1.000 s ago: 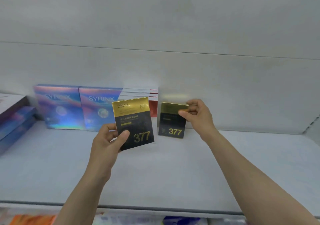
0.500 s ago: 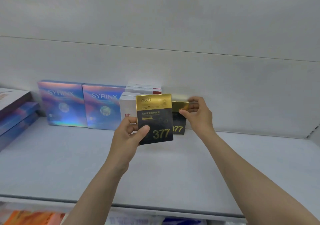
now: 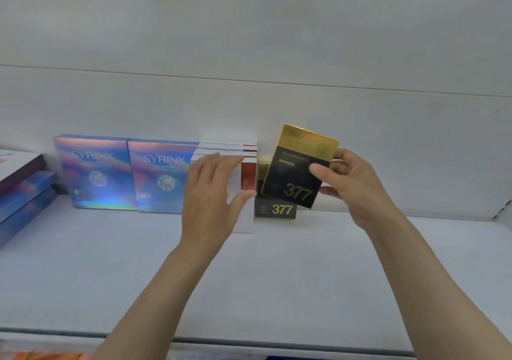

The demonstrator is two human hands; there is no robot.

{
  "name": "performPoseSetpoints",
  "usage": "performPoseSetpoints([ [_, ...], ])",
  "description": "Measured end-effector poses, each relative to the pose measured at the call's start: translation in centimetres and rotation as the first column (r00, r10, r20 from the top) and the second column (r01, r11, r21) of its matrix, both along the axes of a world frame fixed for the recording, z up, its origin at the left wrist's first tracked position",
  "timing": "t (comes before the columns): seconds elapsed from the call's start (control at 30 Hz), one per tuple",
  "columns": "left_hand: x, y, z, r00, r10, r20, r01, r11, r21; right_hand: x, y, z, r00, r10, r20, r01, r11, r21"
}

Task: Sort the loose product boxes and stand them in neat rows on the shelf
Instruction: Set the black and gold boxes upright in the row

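My right hand (image 3: 352, 188) grips a black-and-gold "377" box (image 3: 297, 166), tilted in the air just above and in front of a second "377" box (image 3: 277, 210) that stands on the white shelf (image 3: 277, 276) near the back wall. My left hand (image 3: 213, 193) lies with straight fingers against the front of a row of white boxes with red stripes (image 3: 246, 177), directly left of the standing "377" box. Two iridescent blue "SYRINX" boxes (image 3: 94, 171) (image 3: 163, 177) stand upright to the left of the white row.
Flat blue and dark boxes (image 3: 22, 193) are stacked at the shelf's far left. The shelf's front lip (image 3: 277, 343) runs along the bottom, with colourful packages below it. A shelf bracket (image 3: 501, 207) shows at the right edge.
The "377" box passed from my left hand to my right hand, which left the standing box. My left hand moved onto the front of the white row.
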State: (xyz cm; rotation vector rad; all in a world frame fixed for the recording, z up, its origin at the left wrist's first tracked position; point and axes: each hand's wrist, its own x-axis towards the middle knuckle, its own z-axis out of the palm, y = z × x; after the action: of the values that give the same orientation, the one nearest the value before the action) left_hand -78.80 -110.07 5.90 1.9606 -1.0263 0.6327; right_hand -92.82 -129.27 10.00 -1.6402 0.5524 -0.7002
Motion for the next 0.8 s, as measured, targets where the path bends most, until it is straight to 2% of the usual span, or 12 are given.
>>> performPoseSetpoints([
  [0.03,1.1,-0.2,-0.2,0.991,0.032,0.132,-0.041,0.997,0.069,-0.1,-0.7,-0.4,1.0,-0.026,-0.013,0.026,1.0,0.016],
  [0.07,2.0,-0.5,-0.3,0.981,0.04,0.192,-0.067,0.988,0.137,0.0,-1.3,-1.0,0.999,-0.04,-0.035,0.041,0.999,0.026],
  [0.17,3.2,-1.0,-0.8,0.971,0.064,0.23,-0.13,0.95,0.284,0.8,-1.9,-3.6,0.991,-0.04,-0.131,0.042,0.999,0.012],
  [0.37,3.8,-1.2,-0.9,0.951,0.08,0.3,-0.169,0.943,0.286,3.4,-1.5,-6.4,0.981,-0.07,-0.179,0.069,0.998,-0.011],
  [0.7,4.8,-1.2,-1.1,0.935,0.044,0.351,-0.139,0.958,0.25,5.4,0.3,-7.7,0.912,-0.329,-0.244,0.228,0.902,-0.365],
  [0.8,5.0,-1.1,-1.3,0.933,0.033,0.358,-0.129,0.96,0.247,5.6,0.5,-8.0,0.907,-0.337,-0.253,0.234,0.902,-0.362],
])
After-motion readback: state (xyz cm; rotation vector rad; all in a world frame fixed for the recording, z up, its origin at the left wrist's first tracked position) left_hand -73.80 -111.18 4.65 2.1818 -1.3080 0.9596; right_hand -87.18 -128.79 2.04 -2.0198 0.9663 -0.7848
